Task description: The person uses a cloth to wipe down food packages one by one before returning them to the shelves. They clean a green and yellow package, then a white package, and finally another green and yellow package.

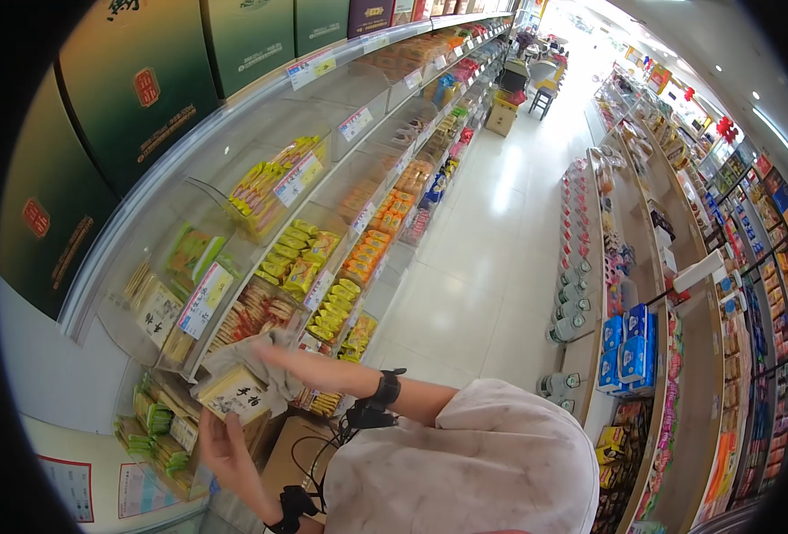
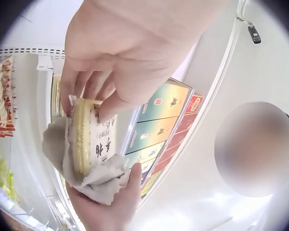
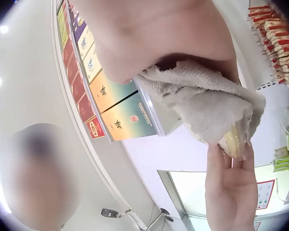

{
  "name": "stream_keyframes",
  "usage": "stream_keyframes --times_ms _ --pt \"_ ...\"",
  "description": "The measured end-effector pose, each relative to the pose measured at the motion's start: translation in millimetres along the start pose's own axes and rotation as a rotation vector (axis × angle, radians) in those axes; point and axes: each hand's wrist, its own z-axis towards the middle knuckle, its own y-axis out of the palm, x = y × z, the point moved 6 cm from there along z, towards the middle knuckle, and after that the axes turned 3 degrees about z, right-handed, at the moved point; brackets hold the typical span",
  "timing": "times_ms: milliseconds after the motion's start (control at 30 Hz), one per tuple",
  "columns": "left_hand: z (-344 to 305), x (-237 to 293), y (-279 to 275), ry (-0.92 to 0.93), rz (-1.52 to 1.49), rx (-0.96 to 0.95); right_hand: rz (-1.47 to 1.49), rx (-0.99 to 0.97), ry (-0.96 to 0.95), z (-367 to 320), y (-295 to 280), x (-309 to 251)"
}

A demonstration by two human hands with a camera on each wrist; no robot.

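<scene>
A flat cream package with black lettering [image 1: 235, 398] is between the hands. My left hand [image 1: 227, 452] grips its lower edge with thumb and fingers. In the left wrist view that hand [image 2: 123, 55] pinches one end of the package [image 2: 83, 139]. My right hand [image 1: 309, 369] holds a grey cloth [image 1: 280, 384] against the other side of the package. The right wrist view shows the cloth [image 3: 207, 108] draped from under the right hand [image 3: 166, 36], covering most of the package [image 3: 232, 139]; the right fingers are mostly hidden.
Clear shelf bins hold yellow packets [image 1: 300, 258], red-striped packets [image 1: 256, 313] and similar cream packages [image 1: 155, 307]. Large green boxes [image 1: 136, 89] line the top shelf. Green packets [image 1: 155, 418] are in a lower bin. Across the tiled aisle [image 1: 465, 267] are stocked shelves with blue packs [image 1: 627, 351].
</scene>
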Motion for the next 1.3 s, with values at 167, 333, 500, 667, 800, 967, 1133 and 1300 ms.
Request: stream_keyframes --times_ms 167,333,500,667,800,967,1133,1300 --pt "-5.7 -0.1 -3.5 -0.086 0.061 -0.001 -0.311 0.099 0.009 -4.5 -17.9 12.5" --pt "1.9 8.3 -17.1 0.074 0.291 -0.032 -0.608 0.041 -0.11 7.1 -19.8 -4.0" --pt "0.7 20.4 -19.6 0.281 0.367 -0.014 -0.811 0.033 -0.245 23.3 -3.6 -10.3" --pt "-8.1 25.7 -23.0 0.195 0.379 0.044 -0.619 -0.068 -0.191 32.0 24.5 14.0" --pt "-4.4 13.1 -26.9 0.136 0.271 0.052 -0.694 0.0 -0.344 39.3 32.4 12.5" --pt "-3.6 5.7 -34.0 0.097 0.127 0.12 -0.941 0.011 -0.454 40.9 64.1 9.1" --pt "-7.8 23.0 -40.0 0.129 0.221 0.318 -1.196 -0.196 -0.662 35.5 98.8 10.0" --pt "-12.2 28.0 -46.2 0.216 0.164 0.417 -1.259 -0.208 -0.75 31.1 105.9 14.8"
